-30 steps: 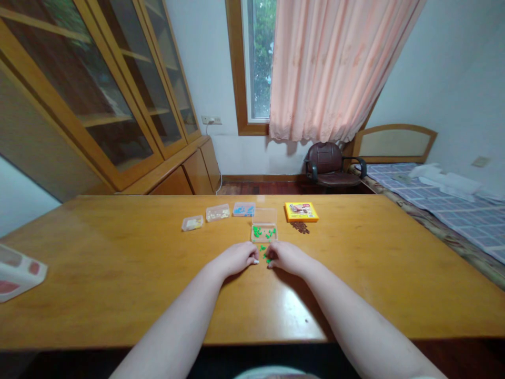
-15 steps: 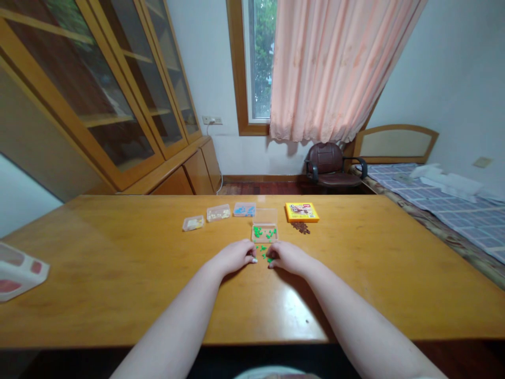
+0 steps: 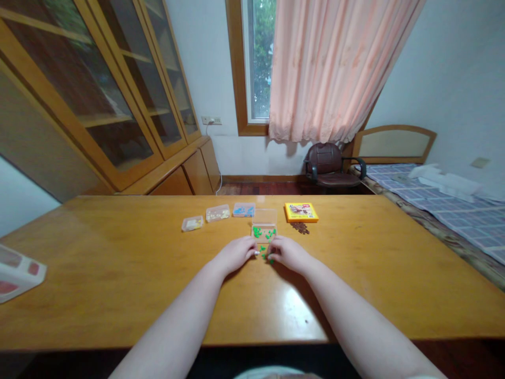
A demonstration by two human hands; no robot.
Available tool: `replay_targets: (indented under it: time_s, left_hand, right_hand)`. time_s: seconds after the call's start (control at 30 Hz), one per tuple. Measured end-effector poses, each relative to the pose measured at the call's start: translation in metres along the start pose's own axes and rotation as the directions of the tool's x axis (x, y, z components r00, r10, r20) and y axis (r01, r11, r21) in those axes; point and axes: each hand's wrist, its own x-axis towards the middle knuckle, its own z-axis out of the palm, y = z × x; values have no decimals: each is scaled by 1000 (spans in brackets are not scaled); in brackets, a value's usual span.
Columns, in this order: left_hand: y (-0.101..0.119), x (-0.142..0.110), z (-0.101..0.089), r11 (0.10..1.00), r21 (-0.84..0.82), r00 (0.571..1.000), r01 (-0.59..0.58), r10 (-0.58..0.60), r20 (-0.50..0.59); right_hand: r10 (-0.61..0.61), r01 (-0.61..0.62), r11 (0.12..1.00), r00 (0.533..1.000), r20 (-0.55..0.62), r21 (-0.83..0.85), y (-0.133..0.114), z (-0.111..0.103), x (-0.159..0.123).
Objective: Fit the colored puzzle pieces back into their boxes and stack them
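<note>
A clear plastic box (image 3: 264, 216) stands with its lid raised, several small green pieces (image 3: 257, 232) inside it. More loose green pieces (image 3: 263, 248) lie on the wooden table just in front of the box, between my hands. My left hand (image 3: 243, 248) rests at the box's front left corner, its fingers curled together; anything in them is hidden or too small to name. On the other side, my right hand (image 3: 282, 249) has thumb and fingers bent inward near the front right corner, above a green piece; whether they grip one is hard to make out.
Behind and left are clear boxes with blue pieces (image 3: 244, 210), pale pieces (image 3: 218, 213) and yellowish pieces (image 3: 192, 223). A yellow box (image 3: 301, 212) lies at the back right, a brown pile of small pieces (image 3: 300, 228) before it. A white and red object (image 3: 19, 271) stands far left.
Both hands have moved slightly forward, closer to the open box. A green piece that was at my right fingertips now shows on the table below them.
</note>
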Motion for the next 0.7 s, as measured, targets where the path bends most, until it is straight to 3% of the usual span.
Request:
replay_targets:
  time_s: [0.17, 0.3, 0.37, 0.47, 0.57, 0.7]
  left_hand:
    - [3, 12, -1, 991, -131, 963, 26, -60, -264]
    - [3, 22, 3, 983, -166, 908, 73, -134, -397]
    - [2, 22, 4, 987, -130, 907, 91, -136, -399]
    - [3, 13, 2, 993, -33, 923, 114, -119, -367]
    - [8, 2, -2, 989, 65, 961, 131, -111, -254]
    - [14, -4, -3, 974, 161, 985, 156, -142, -99]
  right_hand:
    - [38, -35, 999, 960, -278, 15, 1, -4, 6]
    - [99, -110, 994, 937, -335, -12, 7, -5, 9]
    - [106, -132, 989, 947, -304, -67, 10, -8, 7]
    - [127, -152, 977, 978, -166, -148, 12, -14, 2]
    - [155, -156, 966, 988, -20, -209, 11, -17, -2]
    - [178, -160, 947, 983, 41, -279, 8, -15, -3]
